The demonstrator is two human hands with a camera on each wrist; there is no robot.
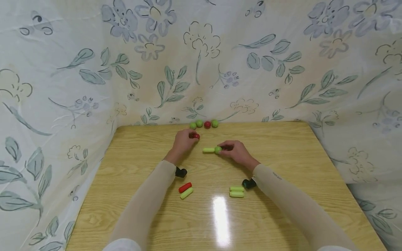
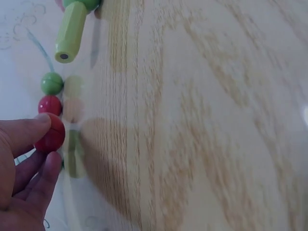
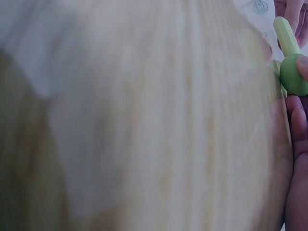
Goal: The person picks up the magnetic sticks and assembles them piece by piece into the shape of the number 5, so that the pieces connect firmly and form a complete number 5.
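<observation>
In the head view my left hand pinches a red ball near the back of the table. The left wrist view shows the thumb and fingers on this red ball. My right hand holds a green ball between thumb and fingers. A light green rod is joined to that ball and points left, toward the left hand. Its free end, in the left wrist view, bears a dark round spot on the rod. The right wrist view catches the green ball at its right edge.
Along the wooden table's back edge sit several balls, among them a green ball and a red ball. A red rod and a light green rod lie front left. Two light green rods lie front right. Floral fabric hangs behind.
</observation>
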